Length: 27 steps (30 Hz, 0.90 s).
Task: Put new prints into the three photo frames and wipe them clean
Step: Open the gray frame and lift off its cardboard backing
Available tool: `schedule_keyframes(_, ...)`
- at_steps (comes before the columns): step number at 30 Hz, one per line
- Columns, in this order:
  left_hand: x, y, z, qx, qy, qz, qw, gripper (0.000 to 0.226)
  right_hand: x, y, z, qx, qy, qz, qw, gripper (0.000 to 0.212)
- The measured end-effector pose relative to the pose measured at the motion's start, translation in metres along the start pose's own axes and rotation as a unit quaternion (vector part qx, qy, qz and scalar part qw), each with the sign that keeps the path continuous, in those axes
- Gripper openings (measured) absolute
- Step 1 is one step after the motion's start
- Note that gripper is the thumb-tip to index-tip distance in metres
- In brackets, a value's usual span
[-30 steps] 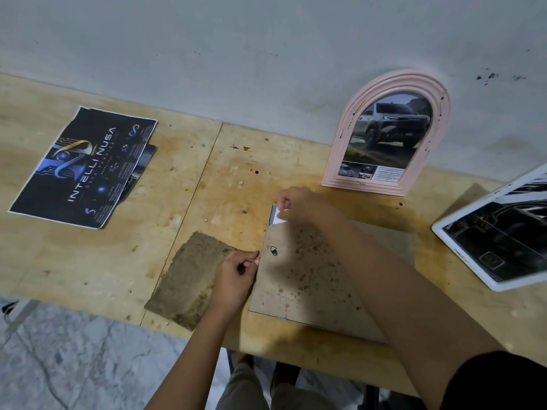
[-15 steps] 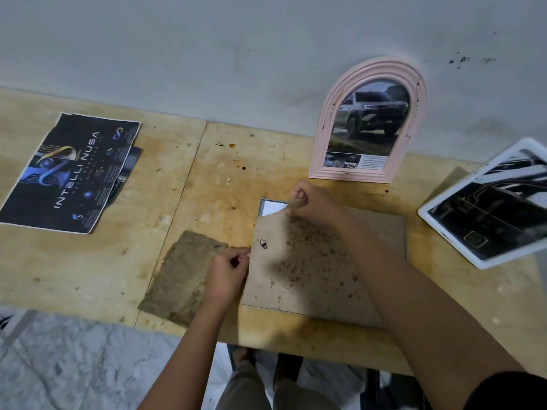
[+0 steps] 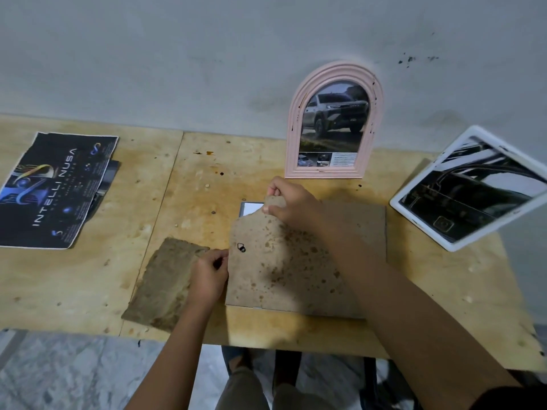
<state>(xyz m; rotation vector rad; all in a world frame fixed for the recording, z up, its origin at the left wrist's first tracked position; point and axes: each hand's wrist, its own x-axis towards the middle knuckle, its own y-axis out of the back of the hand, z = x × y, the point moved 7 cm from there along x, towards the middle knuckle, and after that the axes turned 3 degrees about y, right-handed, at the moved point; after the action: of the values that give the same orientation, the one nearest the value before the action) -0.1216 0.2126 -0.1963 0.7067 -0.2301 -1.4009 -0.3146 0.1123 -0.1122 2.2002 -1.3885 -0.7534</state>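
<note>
A photo frame lies face down in front of me, its stained brown backing board (image 3: 299, 261) uppermost with a small metal hanger ring (image 3: 241, 247). My right hand (image 3: 291, 202) pinches the board's far left corner and lifts it, baring a white sheet (image 3: 251, 208) beneath. My left hand (image 3: 208, 275) pinches the board's left edge. A pink arched frame (image 3: 334, 121) with a car print stands against the wall. A white frame (image 3: 470, 187) with a dark print leans at the right. Dark prints (image 3: 56, 187) lie at the far left.
A brown, worn cloth or board piece (image 3: 165, 281) lies left of the face-down frame, partly under my left hand. The plywood table (image 3: 165, 184) ends at a near edge; below it are my legs and a marble floor (image 3: 59, 374).
My right hand has peeled the backing board's far left corner further up, so more of the white sheet shows. My left hand stays at the left edge.
</note>
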Motion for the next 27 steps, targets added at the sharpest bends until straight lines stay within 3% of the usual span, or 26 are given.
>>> schedule_keyframes(4,0.0,-0.003,0.005,0.02,-0.026,-0.011,0.999,0.016,0.0,-0.002,0.02,-0.02,-0.029,0.023,0.999,0.02)
schedule_keyframes(9,-0.002,-0.004,0.008,0.038,-0.032,0.008,0.999,0.02,-0.005,0.008,0.059,-0.096,-0.122,-0.038,0.987,0.022)
schedule_keyframes(12,-0.002,-0.003,0.009,0.038,-0.031,0.015,0.999,0.021,-0.016,0.023,0.087,-0.177,-0.15,-0.095,0.968,0.038)
schedule_keyframes(19,-0.005,-0.003,0.014,0.027,-0.049,0.0,0.998,0.019,-0.026,0.018,0.107,-0.028,-0.16,-0.087,0.983,0.02)
schedule_keyframes(27,0.0,-0.001,0.005,-0.034,0.02,-0.028,0.999,0.021,-0.017,0.037,0.098,-0.045,-0.17,-0.072,0.982,0.02)
